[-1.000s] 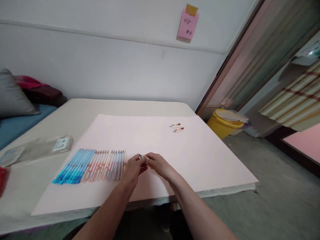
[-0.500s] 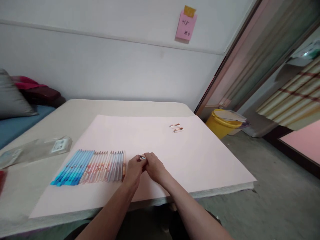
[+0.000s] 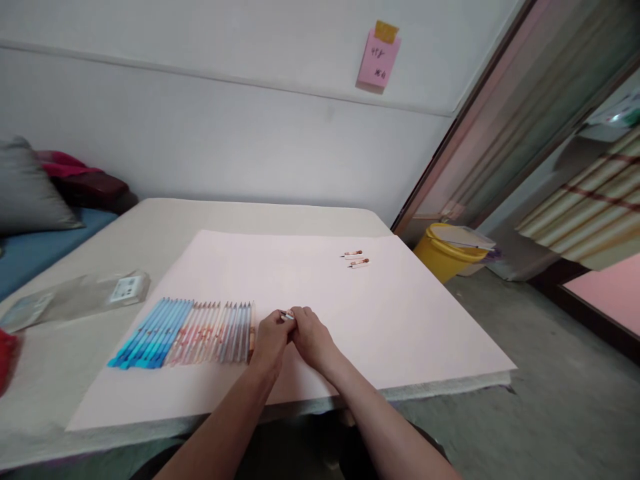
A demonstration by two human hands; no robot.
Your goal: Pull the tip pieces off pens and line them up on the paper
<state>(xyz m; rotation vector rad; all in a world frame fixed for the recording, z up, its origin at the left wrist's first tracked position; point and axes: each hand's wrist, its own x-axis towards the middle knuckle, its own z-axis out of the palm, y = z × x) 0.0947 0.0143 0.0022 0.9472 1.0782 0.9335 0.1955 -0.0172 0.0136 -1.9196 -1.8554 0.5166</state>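
Note:
My left hand [image 3: 271, 340] and my right hand [image 3: 311, 335] meet over the front middle of the pink sheet [image 3: 400, 320]. Between their closed fingers is a small pen [image 3: 287, 315], mostly hidden; only a pale piece with a little orange shows at the top. Just left of my left hand lies a row of slim pens, tips facing away: blue pens [image 3: 150, 333], pink-and-orange pens [image 3: 195, 333] and greyish pens [image 3: 235, 333]. One pen with a brown-orange end [image 3: 251, 343] closes the row beside my left wrist. Two short pens [image 3: 356, 259] lie apart at the back right.
A clear plastic bag [image 3: 95, 300] with a white label lies on the table's left side. A red thing [image 3: 6, 357] shows at the left edge. Right of the table stands a yellow bucket [image 3: 445, 257]. The wall [image 3: 225, 140] rises behind the table.
Both hands stay together on the pen, with hardly any finger movement. The whole view has shifted slightly, so things appear a little further right.

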